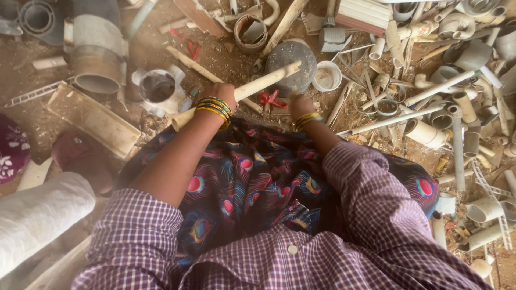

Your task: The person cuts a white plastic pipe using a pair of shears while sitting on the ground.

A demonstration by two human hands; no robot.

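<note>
left hand: my left hand [223, 94] is clenched round a long pale pipe [252, 86]; green and gold bangles [214, 107] ring the wrist just behind it
pipe: it runs slantwise through my fist; its far end points up and away to the right of my left hand, its near end pokes out low on the left; it lies over my lap, tilted
right hand: my right hand [301, 104] is low by the ground, just right of the pipe; gold bangles [306, 120] sit on that wrist; the fingers are blurred, so I cannot tell whether they are curled on anything
ahead of the hands: a round grey stone [293, 63] lies just beyond the pipe's far end; a small white cup-shaped fitting [327, 76] sits touching or just beside it on the right; something red [270, 100] lies on the ground between my two hands
left of the left hand: a white pipe fitting with a dark round mouth [158, 88] is near; a wide grey pipe section [97, 56] stands further off
right of the right hand: a heap of cut pale pipes and bends [446, 107] spreads over the dirt floor [32, 80]
</note>
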